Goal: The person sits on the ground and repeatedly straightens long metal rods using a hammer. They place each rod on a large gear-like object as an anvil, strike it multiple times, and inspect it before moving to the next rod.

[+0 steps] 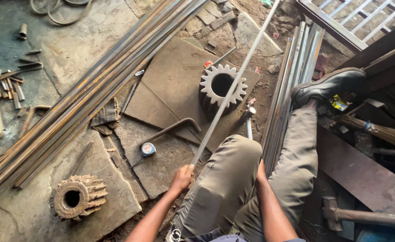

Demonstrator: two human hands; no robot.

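Rough stone-slab floor (85, 31), cracked, dusty, patched with flat rusty plates; a workshop corner, white metal grille (363, 18) far beyond the pale gear (222, 87).

Two gears: the pale toothed one upright on a plate, a rustier gear (78, 196) well to its lower left. One long thin steel rod (233, 85) slanting across the pale gear's top. One round tape measure (148, 149) below-left of that gear; one bent bar (172, 127) between them. Bundle of long angle bars (94, 89) left of the gear, a second bundle (296, 67) to its right. One hammer (363, 216) far lower right.

Left hand (181, 178) closed around the rod's near end. Right hand (261, 170) hidden between the knees; grip impossible to tell.
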